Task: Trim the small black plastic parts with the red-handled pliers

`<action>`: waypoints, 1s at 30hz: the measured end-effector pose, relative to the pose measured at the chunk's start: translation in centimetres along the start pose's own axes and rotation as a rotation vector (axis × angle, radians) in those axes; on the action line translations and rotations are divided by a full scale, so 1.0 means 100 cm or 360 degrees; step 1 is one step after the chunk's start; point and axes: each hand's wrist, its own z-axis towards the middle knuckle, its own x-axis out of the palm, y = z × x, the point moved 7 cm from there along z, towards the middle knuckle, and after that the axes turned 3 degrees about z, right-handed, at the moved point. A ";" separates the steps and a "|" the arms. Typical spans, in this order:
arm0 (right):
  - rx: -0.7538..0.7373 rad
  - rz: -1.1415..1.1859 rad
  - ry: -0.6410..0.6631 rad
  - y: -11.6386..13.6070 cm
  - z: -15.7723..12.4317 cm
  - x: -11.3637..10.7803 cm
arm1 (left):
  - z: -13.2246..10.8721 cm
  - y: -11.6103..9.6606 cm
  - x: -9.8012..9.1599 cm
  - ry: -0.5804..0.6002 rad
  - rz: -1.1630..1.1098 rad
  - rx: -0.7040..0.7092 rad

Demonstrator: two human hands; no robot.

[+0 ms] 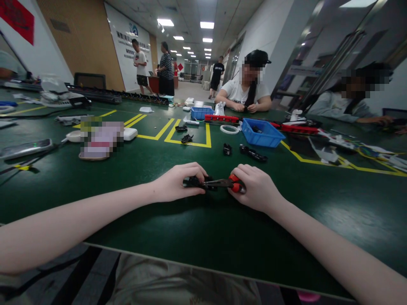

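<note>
In the head view, my right hand [254, 186] is closed round the red handles of a pair of pliers [219, 183]. The pliers' dark jaws point left and reach a small black part [193, 182]. That part sits between the thumb and fingers of my left hand [178, 182], which is closed on it. Its exact kind I cannot make out, and the fingers cover some of it. Whether the jaws grip the part or only touch it, I cannot tell. Both hands are just above the green table [203, 237], near its front edge.
Small black parts [187, 138] lie in and near a yellow-taped square. A black piece [253, 153] lies before a blue bin [262, 133]. A phone [101, 140] rests at left. Across the table sits a person [248, 89]; another person [349, 97] is at right.
</note>
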 end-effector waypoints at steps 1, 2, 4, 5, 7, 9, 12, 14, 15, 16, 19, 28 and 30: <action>-0.0004 0.0006 -0.0002 0.000 0.000 0.000 | 0.000 0.000 0.000 -0.0009 -0.0004 -0.0001; -0.0007 0.0010 -0.0005 -0.001 0.000 0.000 | 0.000 0.000 -0.001 -0.0017 -0.0007 -0.0001; -0.0006 0.0015 -0.0009 -0.001 0.000 0.000 | 0.000 -0.001 -0.002 -0.0036 -0.0013 0.0001; -0.0004 0.0017 -0.0008 -0.001 0.000 0.000 | 0.000 -0.002 -0.002 -0.0045 -0.0016 0.0005; 0.0000 0.0019 0.0000 -0.001 0.000 0.000 | 0.001 -0.003 -0.003 -0.0049 -0.0019 0.0013; 0.0003 0.0019 0.0014 -0.001 0.000 0.001 | 0.001 -0.003 -0.003 -0.0045 -0.0018 0.0017; 0.0006 0.0014 0.0036 -0.001 0.000 0.002 | 0.001 -0.001 -0.002 -0.0034 -0.0015 0.0023; 0.0005 0.0008 0.0042 -0.001 0.000 0.003 | 0.001 0.000 -0.002 -0.0036 -0.0013 0.0026; 0.0003 0.0008 0.0042 -0.001 0.000 0.003 | 0.001 0.000 -0.002 -0.0039 -0.0013 0.0027; 0.0003 0.0009 0.0038 -0.001 0.000 0.003 | 0.001 0.000 -0.002 -0.0042 -0.0014 0.0028; 0.0011 0.0027 0.0029 -0.001 0.000 0.003 | 0.001 0.000 -0.002 -0.0042 -0.0022 0.0032; 0.0040 0.0081 0.0100 -0.002 0.002 0.005 | 0.001 0.000 -0.002 -0.0048 -0.0037 0.0025; 0.0037 0.0082 0.0108 -0.002 0.002 0.004 | 0.001 0.001 -0.002 -0.0048 -0.0038 0.0015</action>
